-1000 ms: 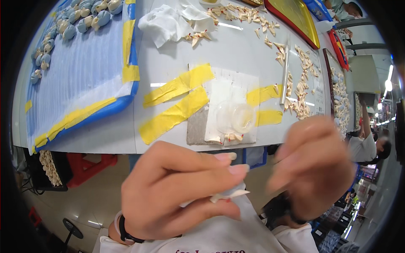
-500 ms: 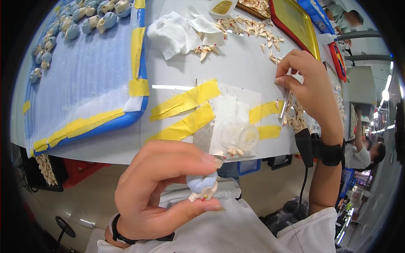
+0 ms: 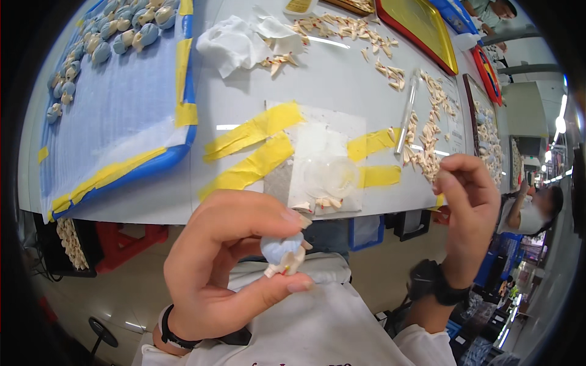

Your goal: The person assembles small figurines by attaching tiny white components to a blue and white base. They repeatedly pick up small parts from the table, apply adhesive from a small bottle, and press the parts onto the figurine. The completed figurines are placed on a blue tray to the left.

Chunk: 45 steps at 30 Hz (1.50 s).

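Pinching a small blue-and-cream figurine (image 3: 282, 253) between thumb and fingers, the left hand (image 3: 229, 268) holds it below the edge of the white desk (image 3: 342, 79). At the desk's right edge the right hand (image 3: 470, 204) is raised, fingertips closed together; whether it holds anything I cannot tell.

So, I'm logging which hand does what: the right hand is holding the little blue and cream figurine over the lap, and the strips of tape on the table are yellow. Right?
Not quite. The head view shows the left hand holding the little blue and cream figurine, pinched between thumb and fingers over the lap. The right hand is raised near the table edge, its fingers curled in a pinch. The strips of tape are yellow, as you said.
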{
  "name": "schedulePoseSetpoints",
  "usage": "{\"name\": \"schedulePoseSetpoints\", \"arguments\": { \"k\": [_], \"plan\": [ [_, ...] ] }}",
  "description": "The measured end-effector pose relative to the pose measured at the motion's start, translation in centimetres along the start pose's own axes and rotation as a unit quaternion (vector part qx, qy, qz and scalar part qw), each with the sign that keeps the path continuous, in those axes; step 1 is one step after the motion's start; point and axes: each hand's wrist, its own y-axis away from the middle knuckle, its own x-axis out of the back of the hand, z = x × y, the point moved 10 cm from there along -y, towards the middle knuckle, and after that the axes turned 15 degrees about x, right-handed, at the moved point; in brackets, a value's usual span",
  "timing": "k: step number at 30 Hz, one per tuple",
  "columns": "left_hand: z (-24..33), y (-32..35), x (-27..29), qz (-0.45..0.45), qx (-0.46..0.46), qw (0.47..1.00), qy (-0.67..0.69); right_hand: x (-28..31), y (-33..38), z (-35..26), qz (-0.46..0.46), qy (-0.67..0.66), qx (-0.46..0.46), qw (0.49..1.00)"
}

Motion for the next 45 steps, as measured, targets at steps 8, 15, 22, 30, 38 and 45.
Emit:
{"name": "schedulePoseSetpoints", "arguments": {
  "k": [8, 15, 22, 30, 38, 45],
  "plan": [
    [-0.2, 2.5, 5.4, 0.149, 0.018, 0.986, 0.067, -11.0, 10.6, 4.5, -0.436, -0.037, -0.011, 0.899],
    [0.1, 3.7, 4.8, 0.134, -0.002, 0.990, 0.054, -21.9, 13.5, 8.7, -0.456, 0.224, 0.258, 0.822],
    [0.0, 4.2, 3.7, 0.096, 0.012, 0.993, 0.062, -24.2, 14.7, 7.0, -0.402, 0.242, 0.418, 0.778],
    [-0.1, 4.8, 4.1, 0.095, 0.010, 0.994, 0.043, -24.0, 13.7, 7.2, -0.417, 0.274, 0.427, 0.754],
    [-0.4, 4.4, 3.5, 0.061, 0.017, 0.994, 0.092, -21.1, 11.8, 7.2, -0.348, 0.267, 0.391, 0.809],
    [-1.2, 2.9, 2.4, 0.010, 0.027, 0.982, 0.188, -12.2, 10.3, 0.4, -0.363, 0.003, 0.114, 0.925]
  ]
}}
